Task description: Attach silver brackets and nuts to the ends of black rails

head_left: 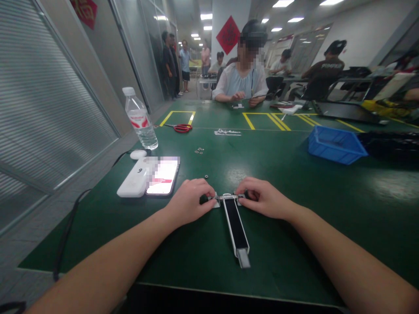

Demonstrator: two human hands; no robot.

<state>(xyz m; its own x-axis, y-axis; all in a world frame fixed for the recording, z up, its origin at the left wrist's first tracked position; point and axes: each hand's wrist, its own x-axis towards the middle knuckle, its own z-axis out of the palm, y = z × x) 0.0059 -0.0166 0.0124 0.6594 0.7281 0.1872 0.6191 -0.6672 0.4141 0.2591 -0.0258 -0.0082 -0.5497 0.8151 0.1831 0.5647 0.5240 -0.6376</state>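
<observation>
Head view, far left: what lies on your dark green table (278,261)?

You have a white rounded-corner block (129,183) with a black mark, a small white oval case (138,155) just beyond it, and a clear plastic water bottle (144,133) with a white cap standing upright behind them. Next to the block sits a smartphone (160,185) with its screen lit, partly blurred. Red-handled scissors (182,128) lie farther off.

And your left hand?

Your left hand (193,198) is nearly closed, thumb and fingers pinching a thin pale left tab (216,203); how firmly, you cannot tell from here. Beyond it lie one small metal ring (206,176) and, farther away, several small metal pieces (199,151).

What is between your hands?

You have a long, narrow white-framed bar with a black face (236,226), flat on the table, its grey tab end pointing toward you. A thin silver crosspiece (231,197) spans its far end. Thin white strips (227,132) lie well beyond.

Your right hand?

Your right hand (263,197) is curled, thumb and forefinger nearly together on a small pale right tab (241,200) beside the crosspiece. A blue plastic bin (337,148) stands well to its right.
</observation>
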